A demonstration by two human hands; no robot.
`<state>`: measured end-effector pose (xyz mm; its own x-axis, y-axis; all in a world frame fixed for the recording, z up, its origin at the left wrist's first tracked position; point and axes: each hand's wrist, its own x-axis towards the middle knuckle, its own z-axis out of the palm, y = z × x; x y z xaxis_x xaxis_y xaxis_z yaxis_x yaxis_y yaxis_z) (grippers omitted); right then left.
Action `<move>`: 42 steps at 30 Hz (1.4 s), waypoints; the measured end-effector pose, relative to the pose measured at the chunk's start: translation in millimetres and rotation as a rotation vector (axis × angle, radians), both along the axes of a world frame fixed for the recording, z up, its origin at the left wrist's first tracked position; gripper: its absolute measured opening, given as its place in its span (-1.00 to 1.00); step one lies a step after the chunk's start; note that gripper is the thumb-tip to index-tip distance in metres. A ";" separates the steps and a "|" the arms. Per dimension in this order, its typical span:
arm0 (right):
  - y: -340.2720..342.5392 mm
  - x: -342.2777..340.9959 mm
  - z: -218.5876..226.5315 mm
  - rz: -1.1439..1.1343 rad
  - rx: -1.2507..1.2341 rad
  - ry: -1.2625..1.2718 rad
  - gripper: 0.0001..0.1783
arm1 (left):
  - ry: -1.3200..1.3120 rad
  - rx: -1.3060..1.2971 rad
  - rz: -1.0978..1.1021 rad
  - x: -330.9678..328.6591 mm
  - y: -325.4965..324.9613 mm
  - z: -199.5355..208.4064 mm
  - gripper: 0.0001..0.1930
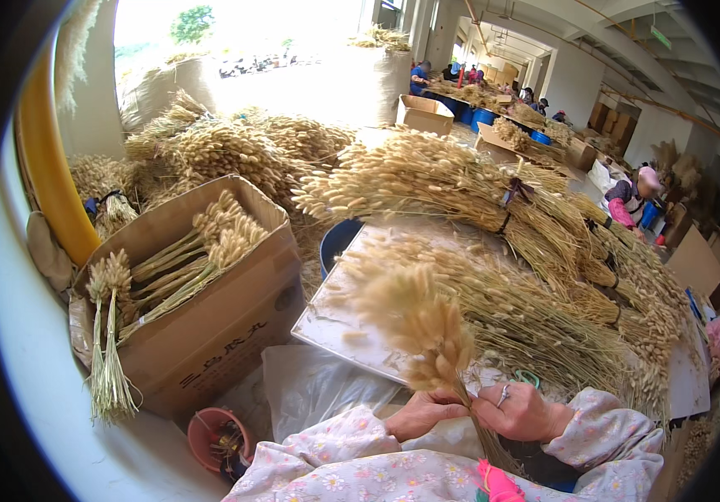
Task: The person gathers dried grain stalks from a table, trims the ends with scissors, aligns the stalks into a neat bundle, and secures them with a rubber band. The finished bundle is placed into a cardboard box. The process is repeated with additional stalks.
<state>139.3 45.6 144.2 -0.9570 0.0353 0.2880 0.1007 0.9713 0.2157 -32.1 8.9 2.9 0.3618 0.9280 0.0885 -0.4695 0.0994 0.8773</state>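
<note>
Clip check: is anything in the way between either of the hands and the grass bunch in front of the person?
Nothing visible is: the left hand and right hand are both directly on the stems of the grass bunch. The loose stalks on the table lie beyond it.

Dried grass bunch (437, 351) gripped at the white tabletop (326, 322).
Left hand (427, 415) and right hand (521, 411) both grip the stems (487, 439) at the tabletop's near edge; the fluffy heads (442, 335) point upward, blurred. On the tabletop lie loose stalks (536, 326) and, farther back, tied bundles (427, 180). Left of the tabletop stand a pink bucket (198, 443) and an open cardboard box (234, 305) holding more bunches (230, 233).
</note>
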 end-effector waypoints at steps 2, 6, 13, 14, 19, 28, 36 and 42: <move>-0.8 1.4 -11.2 -0.180 -0.174 0.118 -0.95 | 0.067 0.052 0.122 2.8 -1.9 1.7 -0.82; -0.3 7.8 -29.7 -0.842 -1.374 0.220 -0.92 | 0.347 0.407 0.474 12.9 -4.1 1.1 -0.87; 3.3 10.7 -41.3 -0.815 -1.769 0.271 -0.72 | 0.117 0.128 0.423 15.3 -10.3 1.2 -0.84; 3.6 7.0 -41.1 -0.692 -1.640 0.347 -0.74 | 0.074 0.032 0.420 11.4 -10.7 1.8 -0.87; 1.9 -0.7 -33.3 -0.266 -0.627 0.377 -0.85 | -0.195 -0.023 0.350 -4.0 -2.5 3.0 -0.83; 15.3 2.3 -33.2 0.145 -0.092 0.275 -0.89 | -0.359 -0.060 0.158 -3.0 -7.9 0.7 -0.84; 11.0 0.1 -73.7 -0.521 -1.999 0.353 -0.77 | -0.080 0.006 0.448 3.4 -15.0 -2.3 -0.85; -2.9 -2.5 -88.9 -0.472 -1.200 0.635 -0.73 | -0.063 0.029 0.520 5.1 -14.5 -2.9 -0.86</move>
